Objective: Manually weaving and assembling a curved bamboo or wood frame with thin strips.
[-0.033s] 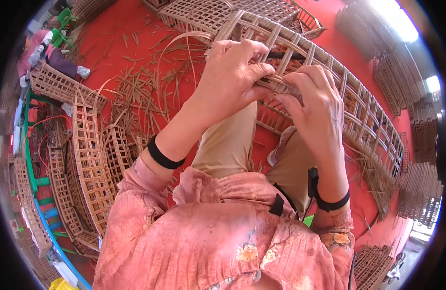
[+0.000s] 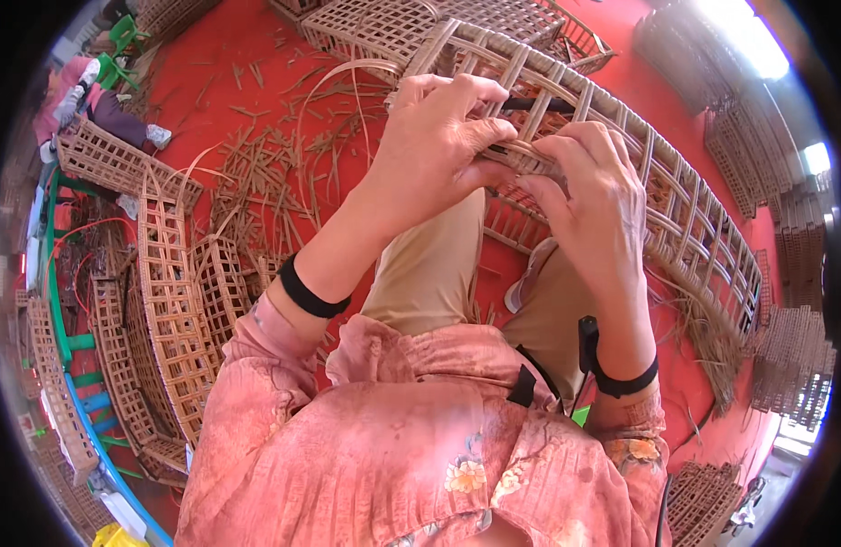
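While both hands are working close together at the near edge of a woven basket (image 2: 621, 116), the piece itself is lying beyond the person's legs (image 2: 430, 264), running from the far middle of the scene toward the right. The left hand (image 2: 443, 141) is bending its fingers over the edge, with thumb and forefinger nearly closed around the rim, apparently to steady it. Just to its right, the right hand (image 2: 594, 187) is pinching the wrapped near bar (image 2: 530, 159) between thumb and curled fingers, leaving only a slight gap; the exact fingertip contact is being hidden by the knuckles. The hands are probably staying side by side so that one is bracing the cane while the other is pressing it. A long loose strand (image 2: 352, 67) is looping out to the left of the left hand, seemingly clear of the grip. Cut scraps (image 2: 275, 173) are littering the red floor (image 2: 193, 91) on the left, and lattice baskets (image 2: 170, 273) are standing beyond the left forearm.
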Tool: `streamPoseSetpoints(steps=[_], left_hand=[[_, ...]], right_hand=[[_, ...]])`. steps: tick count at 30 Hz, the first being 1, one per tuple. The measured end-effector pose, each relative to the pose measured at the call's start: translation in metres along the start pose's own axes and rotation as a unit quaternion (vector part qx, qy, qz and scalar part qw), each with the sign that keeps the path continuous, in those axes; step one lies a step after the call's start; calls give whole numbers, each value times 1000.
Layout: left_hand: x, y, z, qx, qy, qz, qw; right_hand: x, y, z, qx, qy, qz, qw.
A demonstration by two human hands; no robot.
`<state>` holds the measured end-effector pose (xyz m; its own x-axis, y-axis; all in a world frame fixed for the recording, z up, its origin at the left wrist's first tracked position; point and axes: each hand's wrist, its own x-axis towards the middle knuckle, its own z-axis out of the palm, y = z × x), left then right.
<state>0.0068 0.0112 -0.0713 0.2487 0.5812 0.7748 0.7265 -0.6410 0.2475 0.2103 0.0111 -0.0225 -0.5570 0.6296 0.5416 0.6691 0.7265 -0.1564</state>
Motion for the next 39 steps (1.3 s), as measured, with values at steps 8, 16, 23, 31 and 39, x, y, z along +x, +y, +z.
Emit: streamPoseSetpoints(steps=[8,16,23,31,39], left_hand=[[3,-3,2,-29,16,60,998],[22,46,26,9,-26,68,997],[32,59,41,7,-42,78,996],[23,52,50,-13,4,145,989],[26,65,41,33,-24,94,995]], right_hand=[[-29,4,18,-103,143,-14,984],[-61,35,-29,-101,78,41,991],[-61,45,-42,-61,35,34,997],[-79,43,-20,-116,147,9,982],[-97,63,-49,-132,149,92,976]])
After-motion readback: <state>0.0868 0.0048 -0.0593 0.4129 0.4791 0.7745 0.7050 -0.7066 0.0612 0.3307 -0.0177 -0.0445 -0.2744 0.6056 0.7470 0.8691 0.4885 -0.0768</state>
